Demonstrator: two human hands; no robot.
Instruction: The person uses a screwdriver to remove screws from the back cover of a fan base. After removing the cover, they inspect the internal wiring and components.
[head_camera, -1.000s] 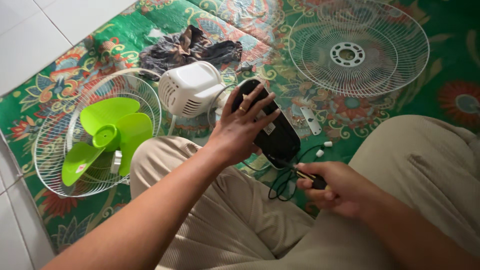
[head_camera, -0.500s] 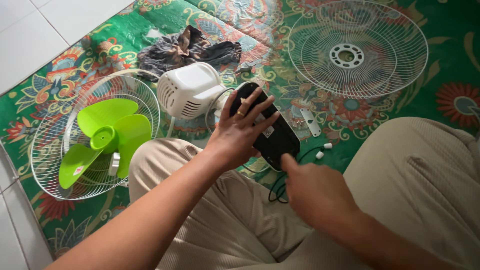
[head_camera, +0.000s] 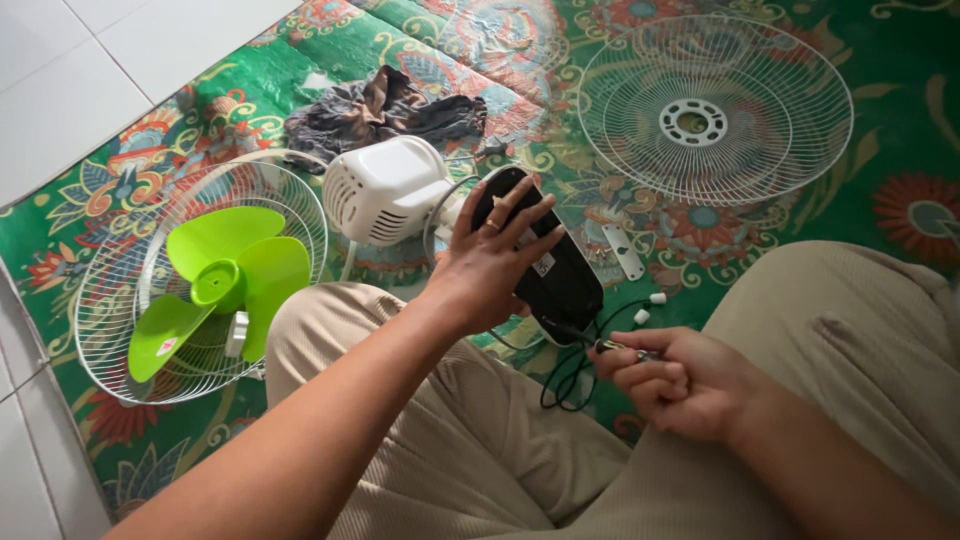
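Observation:
My left hand (head_camera: 492, 258) is spread over the black underside of a fan base (head_camera: 560, 285), gripping it and holding it tilted above my lap. The white motor housing (head_camera: 385, 190) is joined to that base and points left. My right hand (head_camera: 680, 385) is closed around a small dark tool or plug (head_camera: 612, 347) at the lower edge of the base. A black cord (head_camera: 565, 375) loops down between the hands.
A white wire guard (head_camera: 195, 285) holding a lime-green fan blade (head_camera: 215, 285) lies at left on the green patterned mat (head_camera: 860, 190). A second white guard (head_camera: 715, 110) lies at top right. A dark crumpled cloth (head_camera: 385, 112), a white bracket (head_camera: 622, 252) and small white pieces (head_camera: 648, 306) lie nearby.
My right hand turned back from palm-down to fingers up, showing the small dark piece at the base's lower edge again. My left hand stayed on the base.

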